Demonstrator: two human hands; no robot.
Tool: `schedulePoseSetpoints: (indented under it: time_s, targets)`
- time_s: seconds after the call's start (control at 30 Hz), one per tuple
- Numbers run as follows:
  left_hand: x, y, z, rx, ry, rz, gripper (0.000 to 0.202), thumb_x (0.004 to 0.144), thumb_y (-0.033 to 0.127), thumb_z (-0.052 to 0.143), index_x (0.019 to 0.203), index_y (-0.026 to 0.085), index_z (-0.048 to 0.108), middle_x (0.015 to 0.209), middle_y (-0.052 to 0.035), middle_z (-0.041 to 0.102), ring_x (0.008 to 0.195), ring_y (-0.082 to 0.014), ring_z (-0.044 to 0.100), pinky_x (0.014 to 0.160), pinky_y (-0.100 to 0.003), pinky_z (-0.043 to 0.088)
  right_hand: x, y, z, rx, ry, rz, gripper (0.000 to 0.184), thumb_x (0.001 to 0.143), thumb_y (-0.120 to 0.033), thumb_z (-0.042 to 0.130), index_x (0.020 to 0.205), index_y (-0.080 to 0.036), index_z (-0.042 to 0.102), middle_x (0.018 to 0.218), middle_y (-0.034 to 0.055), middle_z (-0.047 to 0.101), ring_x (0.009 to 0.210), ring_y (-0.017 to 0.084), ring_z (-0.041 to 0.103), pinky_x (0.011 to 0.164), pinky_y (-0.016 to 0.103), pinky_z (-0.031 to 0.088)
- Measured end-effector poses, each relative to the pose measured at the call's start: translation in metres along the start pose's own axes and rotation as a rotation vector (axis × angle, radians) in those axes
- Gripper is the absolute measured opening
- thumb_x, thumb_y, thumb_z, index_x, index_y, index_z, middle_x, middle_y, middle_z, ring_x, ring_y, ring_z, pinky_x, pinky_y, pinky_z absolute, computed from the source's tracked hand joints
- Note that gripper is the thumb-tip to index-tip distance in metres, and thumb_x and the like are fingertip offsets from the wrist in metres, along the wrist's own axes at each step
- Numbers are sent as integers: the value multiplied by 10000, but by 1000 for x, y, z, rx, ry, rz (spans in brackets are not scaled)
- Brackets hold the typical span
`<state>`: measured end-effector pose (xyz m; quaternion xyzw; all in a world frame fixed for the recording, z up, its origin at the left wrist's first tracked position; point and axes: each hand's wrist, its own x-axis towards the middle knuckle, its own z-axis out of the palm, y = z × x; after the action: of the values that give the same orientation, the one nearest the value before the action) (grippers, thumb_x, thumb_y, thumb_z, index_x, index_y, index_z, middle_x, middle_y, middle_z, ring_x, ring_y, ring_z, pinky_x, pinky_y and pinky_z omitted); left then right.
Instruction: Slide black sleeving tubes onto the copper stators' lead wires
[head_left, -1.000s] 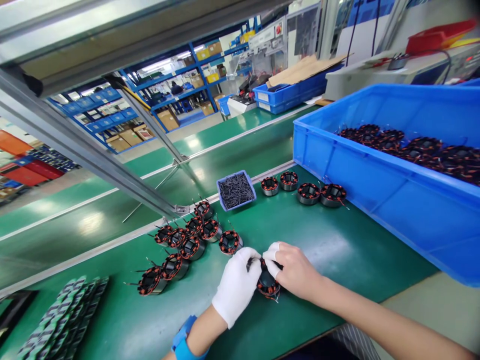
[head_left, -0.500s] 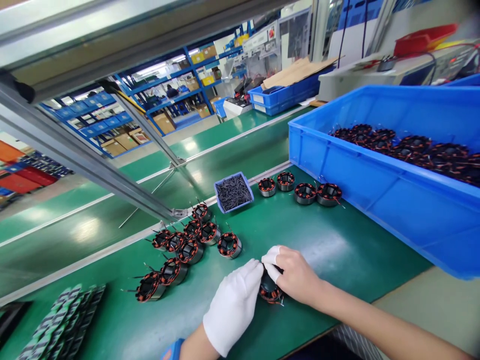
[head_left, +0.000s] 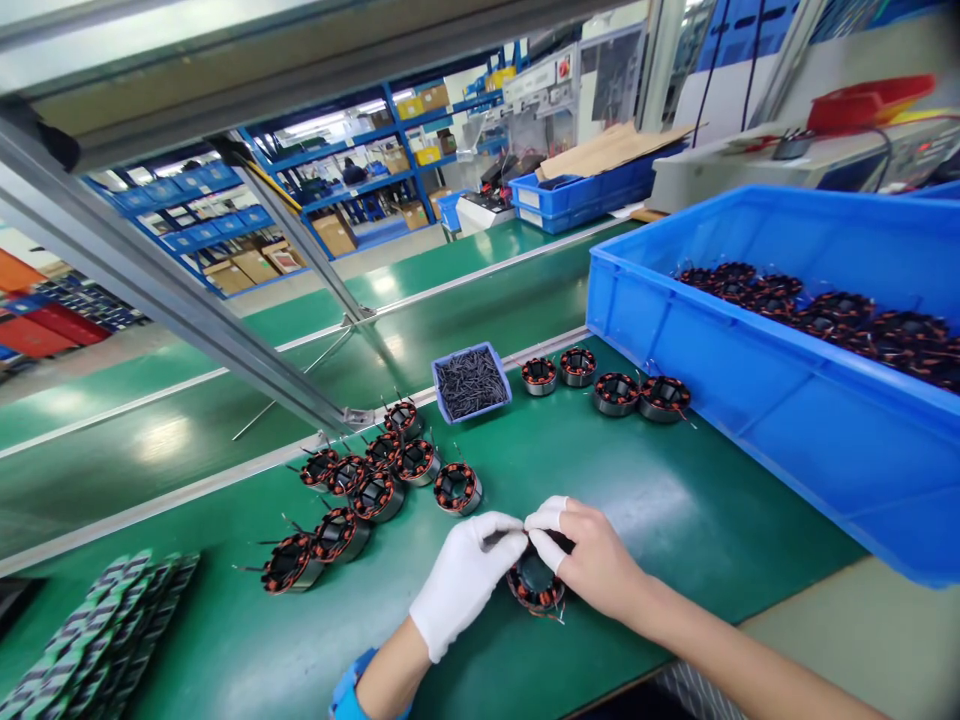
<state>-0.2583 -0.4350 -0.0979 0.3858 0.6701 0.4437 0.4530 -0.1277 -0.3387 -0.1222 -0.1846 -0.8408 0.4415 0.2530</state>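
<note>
A wire-wound motor stator (head_left: 537,588), black and orange with loose wire ends, lies on the green bench top in front of me. My left hand (head_left: 466,578), in a white glove, pinches thumb and fingers together at its upper edge. My right hand (head_left: 592,560), with white covers on its thumb and forefinger, is closed in a pinch at the same spot. The two sets of fingertips nearly meet. Whatever they pinch is too small to make out, and the fingers hide the stator's far rim.
Several finished-looking stators (head_left: 377,496) stand in a group at left, others (head_left: 616,393) near a large blue bin (head_left: 750,370) of stators. A small tray (head_left: 472,383) holds short black tubes. Green circuit boards (head_left: 97,640) are stacked lower left. A metal post (head_left: 172,270) slants down left.
My left hand has turned and its fingers have shifted into a thumb-and-finger pinch, uncovering more of the stator. My right hand stays nearly in place. The camera view has shifted slightly.
</note>
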Motion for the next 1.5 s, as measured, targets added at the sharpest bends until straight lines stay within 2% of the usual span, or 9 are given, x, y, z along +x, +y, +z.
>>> schedulePoseSetpoints:
  time_s: [0.13, 0.23, 0.33, 0.43, 0.67, 0.8, 1.2, 1.4, 1.5]
  targets:
    - [6, -5, -2, -32, -29, -35, 189, 730, 301, 588, 769, 116, 579, 694, -11, 589, 657, -134, 534, 636, -256, 434, 2, 0, 0, 50, -3, 20, 201, 775, -93, 482, 811, -205, 645, 771, 11, 599, 732, 147, 536, 675, 262, 419]
    - [7, -2, -15, 25, -123, 33, 360, 735, 334, 586, 1023, 122, 543, 930, -79, 608, 844, -193, 557, 769, -329, 439, 7, 3, -8, 103, 13, 39, 182, 774, -140, 497, 822, -212, 658, 771, 16, 613, 726, 150, 548, 673, 267, 432]
    - [7, 12, -30, 212, -376, 240, 847, 627, 313, 691, 1332, 213, 232, 1331, -98, 359, 1181, -250, 367, 990, -395, 289, 11, 10, -27, 194, 177, 165, 177, 773, -254, 517, 862, -192, 657, 812, 41, 630, 686, 160, 560, 642, 285, 453]
    - [7, 25, -27, 506, -608, 385, 872, 571, 220, 704, 1321, 269, 262, 1323, -48, 377, 1178, -237, 372, 1006, -361, 275, 7, 18, -52, 289, 259, 335, 266, 752, -349, 522, 890, -158, 647, 745, 50, 627, 560, 149, 544, 528, 270, 452]
    - [0, 13, 20, 713, 22, 178, 661, 551, 486, 688, 1130, 229, 499, 967, -41, 511, 820, -215, 511, 732, -344, 434, -16, 19, -65, 155, -148, 401, 204, 769, -274, 490, 661, -151, 612, 530, -10, 535, 485, 118, 496, 442, 201, 362]
    - [5, 1, 21, 420, -41, 181, 198, 712, 334, 599, 877, 229, 630, 785, 4, 527, 754, -152, 515, 698, -262, 412, -12, 10, -44, 97, -219, 325, 170, 762, -261, 515, 657, -168, 610, 538, -25, 536, 500, 111, 479, 456, 199, 337]
    - [18, -12, 24, -141, 170, 175, 163, 680, 212, 598, 630, 161, 451, 684, 23, 503, 650, -109, 466, 622, -228, 387, -13, 27, -14, 302, 297, 371, 191, 716, -345, 576, 759, -160, 603, 690, 29, 599, 584, 152, 540, 505, 249, 440]
    - [16, -12, 22, -303, 381, 190, 152, 672, 223, 621, 662, 170, 479, 698, 9, 584, 717, -142, 560, 714, -280, 440, -9, 29, -27, 208, 312, 325, 313, 717, -360, 580, 954, -156, 590, 820, 67, 617, 704, 187, 582, 632, 313, 501]
    - [11, -12, 21, -302, 468, 265, 280, 704, 254, 605, 957, 181, 511, 908, -37, 599, 892, -169, 559, 840, -323, 420, 3, 18, -41, -61, 141, 115, 368, 754, -341, 564, 1097, -208, 560, 1084, 86, 554, 973, 219, 515, 836, 377, 434]
